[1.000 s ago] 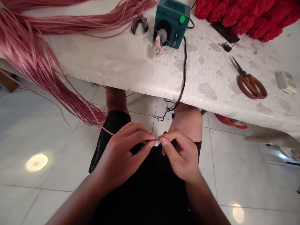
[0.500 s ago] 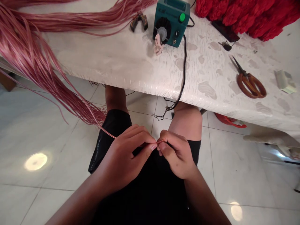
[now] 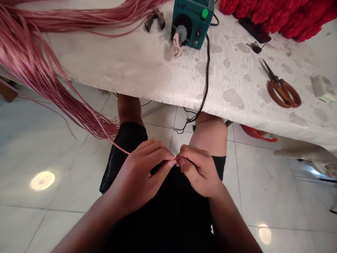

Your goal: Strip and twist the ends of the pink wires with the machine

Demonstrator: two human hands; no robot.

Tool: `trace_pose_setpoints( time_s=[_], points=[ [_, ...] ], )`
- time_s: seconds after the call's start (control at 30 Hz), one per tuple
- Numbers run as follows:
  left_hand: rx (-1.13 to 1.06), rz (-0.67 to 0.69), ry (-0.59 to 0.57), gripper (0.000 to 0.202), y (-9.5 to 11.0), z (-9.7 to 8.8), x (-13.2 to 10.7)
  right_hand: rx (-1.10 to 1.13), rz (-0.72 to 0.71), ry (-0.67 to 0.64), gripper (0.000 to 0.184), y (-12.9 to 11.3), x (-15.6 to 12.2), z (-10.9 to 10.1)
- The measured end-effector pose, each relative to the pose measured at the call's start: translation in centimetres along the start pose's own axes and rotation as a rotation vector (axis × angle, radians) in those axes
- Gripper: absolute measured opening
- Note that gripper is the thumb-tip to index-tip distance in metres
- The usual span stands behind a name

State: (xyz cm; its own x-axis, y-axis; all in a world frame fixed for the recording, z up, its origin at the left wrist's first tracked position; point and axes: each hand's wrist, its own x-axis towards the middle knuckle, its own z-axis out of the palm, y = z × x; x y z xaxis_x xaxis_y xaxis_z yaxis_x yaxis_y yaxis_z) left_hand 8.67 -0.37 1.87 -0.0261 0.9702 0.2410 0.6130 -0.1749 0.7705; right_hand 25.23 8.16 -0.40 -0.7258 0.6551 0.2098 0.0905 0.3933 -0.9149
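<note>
Over my lap, my left hand (image 3: 150,168) pinches a thin pink wire (image 3: 121,149) between thumb and fingertips. That wire runs back from under the hand to a large bundle of pink wires (image 3: 60,84) hanging off the table at the left. Thumb and forefinger of my right hand (image 3: 198,170) are closed on the orange-looking end of the same wire, close against the left fingertips. The very tip and the curled right fingers are partly hidden.
On the table (image 3: 118,66) stand a green machine (image 3: 193,30) with a black cable (image 3: 207,70), pliers (image 3: 154,20), orange-handled scissors (image 3: 283,89), a small pale block (image 3: 323,88) and red artificial flowers (image 3: 279,15). A red basin (image 3: 258,133) is beneath.
The view has tilted slightly, so the tabletop things sit a little higher. Both hands keep their pinch on the wire, and the right thumb and forefinger have shifted slightly.
</note>
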Motion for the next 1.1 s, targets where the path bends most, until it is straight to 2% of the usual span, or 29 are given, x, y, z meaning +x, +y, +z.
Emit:
trace_pose_setpoints(
  time_s=[0.27, 0.43, 0.53, 0.67, 0.73, 0.87, 1.1],
  points=[
    [0.129, 0.075, 0.054, 0.01, 0.4, -0.1, 0.6, -0.054, -0.056, 0.059, 0.02, 0.2, 0.1, 0.4],
    [0.1, 0.056, 0.055, 0.01, 0.3, -0.3, 0.7, -0.016, -0.067, 0.153, 0.022, 0.1, 0.0, 0.3],
    [0.055, 0.0, 0.03, 0.013, 0.3, -0.4, 0.6, 0.041, -0.04, 0.175, 0.023, 0.2, -0.1, 0.3],
    [-0.009, -0.055, 0.001, 0.015, 0.3, -0.3, 0.4, 0.19, 0.025, 0.117, 0.021, 0.6, -0.1, 0.7],
    [-0.014, -0.061, -0.002, 0.015, 0.3, -0.2, 0.4, 0.218, 0.015, 0.082, 0.022, 0.8, 0.0, 0.9],
    [-0.008, -0.058, -0.013, 0.015, 0.1, -0.1, 0.3, 0.177, -0.029, 0.049, 0.026, 0.9, 0.2, 0.9],
    [-0.02, -0.028, -0.056, 0.015, -0.4, -0.1, 0.2, 0.141, -0.005, -0.042, 0.026, 0.6, 0.5, -0.1]
  ],
)
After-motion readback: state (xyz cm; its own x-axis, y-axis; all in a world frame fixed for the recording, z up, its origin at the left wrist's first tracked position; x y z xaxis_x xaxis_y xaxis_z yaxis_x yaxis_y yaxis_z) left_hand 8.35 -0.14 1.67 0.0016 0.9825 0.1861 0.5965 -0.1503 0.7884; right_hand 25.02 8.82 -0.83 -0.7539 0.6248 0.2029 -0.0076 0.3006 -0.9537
